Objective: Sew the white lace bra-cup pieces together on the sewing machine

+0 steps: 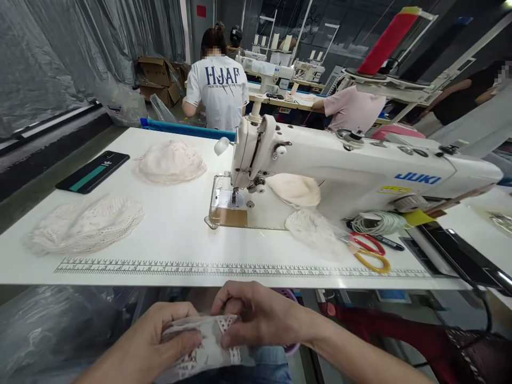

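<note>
Low in the view, in front of the table edge, a piece of white lace fabric (210,341) is held over my lap. My left hand (160,336) grips its left side, thumb on top. My right hand (256,314) pinches its right end between thumb and curled fingers. Beyond them stands a white sewing machine (340,160), its needle area above a metal plate. Pale lace pieces lie on the table: one lace piece (88,221) at the left and another lace piece (172,162) farther back. A cream cup-shaped piece (298,189) and a white lace piece (310,229) lie by the machine.
A printed ruler (240,269) runs along the table's front edge. Red-and-yellow-handled scissors (372,253), a black marker (390,243) and a coiled cord (378,222) lie at right. A black phone-like object (94,172) rests at left. Co-workers (220,85) sit beyond the table.
</note>
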Demonstrator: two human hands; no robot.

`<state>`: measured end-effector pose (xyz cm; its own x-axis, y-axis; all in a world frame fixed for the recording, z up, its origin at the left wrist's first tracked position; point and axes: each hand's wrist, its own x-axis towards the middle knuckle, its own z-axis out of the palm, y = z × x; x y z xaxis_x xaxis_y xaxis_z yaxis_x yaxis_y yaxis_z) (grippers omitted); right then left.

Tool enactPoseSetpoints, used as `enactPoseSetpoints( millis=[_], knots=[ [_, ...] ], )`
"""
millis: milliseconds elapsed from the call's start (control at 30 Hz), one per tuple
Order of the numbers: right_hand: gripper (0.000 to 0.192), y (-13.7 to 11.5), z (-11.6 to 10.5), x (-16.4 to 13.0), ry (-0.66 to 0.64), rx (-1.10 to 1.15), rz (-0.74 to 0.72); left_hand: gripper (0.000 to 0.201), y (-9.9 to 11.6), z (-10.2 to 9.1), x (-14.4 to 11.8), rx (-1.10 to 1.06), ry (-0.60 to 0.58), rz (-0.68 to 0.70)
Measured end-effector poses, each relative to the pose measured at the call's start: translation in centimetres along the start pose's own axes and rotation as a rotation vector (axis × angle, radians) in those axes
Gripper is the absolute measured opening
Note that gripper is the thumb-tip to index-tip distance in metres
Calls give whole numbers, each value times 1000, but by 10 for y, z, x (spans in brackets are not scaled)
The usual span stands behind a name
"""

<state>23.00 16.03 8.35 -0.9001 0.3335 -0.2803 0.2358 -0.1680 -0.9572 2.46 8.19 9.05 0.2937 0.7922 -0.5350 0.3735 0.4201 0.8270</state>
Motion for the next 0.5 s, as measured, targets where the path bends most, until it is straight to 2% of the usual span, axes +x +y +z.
enactPoseSetpoints(
  millis=[100,200,333,433,500],
  knots=[
    [33,-1,1,-7,65,56,59,32,7,1,-1,-154,-16,-19],
    [21,2,3,-8,120,26,33,32,3,-2,4,-151,12,-17],
    [7,2,-2,-5,170,-144,-45,30,6,-11,7,-130,40,-58],
    [24,-5,-9,-3,185,-144,-53,29,15,-19,8,-131,64,-67],
    [26,-10,-12,-3,195,-69,-53,28,20,-23,11,-120,68,-49]
  ],
)
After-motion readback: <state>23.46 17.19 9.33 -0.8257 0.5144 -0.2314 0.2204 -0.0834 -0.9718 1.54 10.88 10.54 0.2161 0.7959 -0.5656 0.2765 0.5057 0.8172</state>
